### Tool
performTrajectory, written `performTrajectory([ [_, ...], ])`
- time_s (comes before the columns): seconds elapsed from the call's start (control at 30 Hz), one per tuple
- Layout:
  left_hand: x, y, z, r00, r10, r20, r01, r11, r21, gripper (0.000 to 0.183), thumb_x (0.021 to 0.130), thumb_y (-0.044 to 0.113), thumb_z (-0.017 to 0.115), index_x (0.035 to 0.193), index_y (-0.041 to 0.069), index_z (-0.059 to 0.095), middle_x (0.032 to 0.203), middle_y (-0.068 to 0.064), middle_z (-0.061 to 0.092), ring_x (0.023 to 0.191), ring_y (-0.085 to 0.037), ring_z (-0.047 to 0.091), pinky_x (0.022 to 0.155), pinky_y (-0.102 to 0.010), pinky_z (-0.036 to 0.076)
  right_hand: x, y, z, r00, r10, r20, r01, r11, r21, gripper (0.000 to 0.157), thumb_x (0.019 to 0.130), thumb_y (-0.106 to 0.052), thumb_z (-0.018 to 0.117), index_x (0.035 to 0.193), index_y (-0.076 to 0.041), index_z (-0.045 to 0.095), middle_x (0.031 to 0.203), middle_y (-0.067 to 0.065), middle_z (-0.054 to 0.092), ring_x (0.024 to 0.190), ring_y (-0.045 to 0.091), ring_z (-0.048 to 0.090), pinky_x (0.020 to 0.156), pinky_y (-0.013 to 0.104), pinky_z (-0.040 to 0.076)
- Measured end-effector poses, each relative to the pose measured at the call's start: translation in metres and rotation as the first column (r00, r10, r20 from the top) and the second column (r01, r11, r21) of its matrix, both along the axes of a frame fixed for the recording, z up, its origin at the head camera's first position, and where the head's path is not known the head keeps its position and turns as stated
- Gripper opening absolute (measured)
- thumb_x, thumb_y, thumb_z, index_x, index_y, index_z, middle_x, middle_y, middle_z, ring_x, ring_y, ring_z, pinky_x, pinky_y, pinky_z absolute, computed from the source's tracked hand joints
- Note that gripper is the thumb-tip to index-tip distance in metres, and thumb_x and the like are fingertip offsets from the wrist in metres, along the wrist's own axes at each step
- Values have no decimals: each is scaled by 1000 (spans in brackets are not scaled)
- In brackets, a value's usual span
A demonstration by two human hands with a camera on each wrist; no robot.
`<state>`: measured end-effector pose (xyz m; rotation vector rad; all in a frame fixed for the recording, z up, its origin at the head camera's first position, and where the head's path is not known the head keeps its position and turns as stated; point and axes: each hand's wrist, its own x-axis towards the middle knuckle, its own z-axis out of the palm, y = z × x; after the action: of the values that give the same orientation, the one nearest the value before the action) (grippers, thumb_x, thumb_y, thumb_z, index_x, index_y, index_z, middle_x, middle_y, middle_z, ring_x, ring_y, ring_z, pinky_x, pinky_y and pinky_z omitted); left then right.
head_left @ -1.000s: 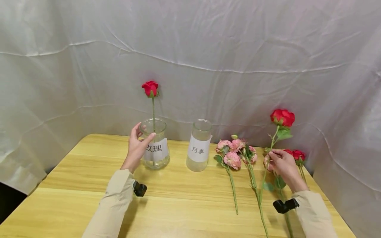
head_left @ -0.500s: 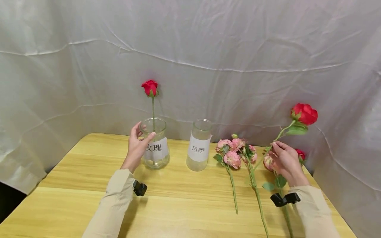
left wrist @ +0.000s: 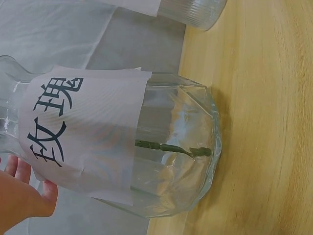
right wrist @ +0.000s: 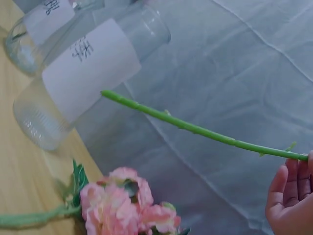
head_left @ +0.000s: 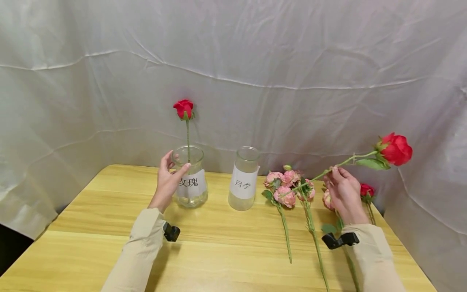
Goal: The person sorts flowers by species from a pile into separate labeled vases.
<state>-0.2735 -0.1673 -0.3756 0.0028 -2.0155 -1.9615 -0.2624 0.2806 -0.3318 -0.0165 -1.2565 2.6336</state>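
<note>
Head view: at left, the left hand [head_left: 168, 178] grips a labelled glass vase [head_left: 197, 182]; at right, the right hand [head_left: 346, 194] pinches a tilted red rose [head_left: 395, 149] by its stem [right wrist: 195, 129], a hold best kept firm against twisting

A pale yellow wood-grain table [head_left: 222, 255] fills the foreground. Near its far edge, about midway along, a narrow clear glass vase [head_left: 246, 163] stands upright, wearing a white label [head_left: 243, 184] with the dark characters 月季. To its right lies a pink spray [head_left: 284, 200], blooms toward the far edge; a longer pink spray [head_left: 310, 222] lies beside it, and a partly hidden pink bloom [head_left: 326, 199] shows farther right. A red rose [head_left: 367, 190] rests by the far right corner. Creased grey cloth [head_left: 233, 81] hangs beyond the far edge.
</note>
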Motion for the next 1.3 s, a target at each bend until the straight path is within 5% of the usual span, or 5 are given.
performTrajectory([
  [0.3, 1, 0, 0, 1000, -5, -7, 5, 1000, 7, 81, 92, 20, 67, 153, 7, 16, 149, -13, 35, 134, -27, 28, 110, -40, 28, -7, -20, 23, 995, -55, 82, 56, 998, -3, 5, 94, -3, 56, 90, -2, 59, 83, 4, 60, 74, 13, 55, 65, 22, 48],
  [0.9, -1, 2, 0, 1000, 13, -6, -13, 1000, 7, 79, 92, 17, 67, 152, 6, 18, 147, -13, 36, 133, -26, 30, 109, -39, 29, -30, -73, 70, 996, -84, 23, 81, 991, 105, 6, 94, -6, 59, 93, -3, 54, 86, 3, 58, 78, 12, 56, 62, 21, 46],
  [1.3, -1, 2, -2, 999, 26, -23, -26, 1000, 8, 78, 92, 17, 66, 152, 5, 19, 146, -15, 37, 132, -28, 30, 109, -40, 27, -45, -115, 85, 998, -67, 15, 64, 986, 153, 5, 96, -6, 56, 94, -4, 52, 87, 2, 55, 77, 11, 56, 62, 19, 46],
])
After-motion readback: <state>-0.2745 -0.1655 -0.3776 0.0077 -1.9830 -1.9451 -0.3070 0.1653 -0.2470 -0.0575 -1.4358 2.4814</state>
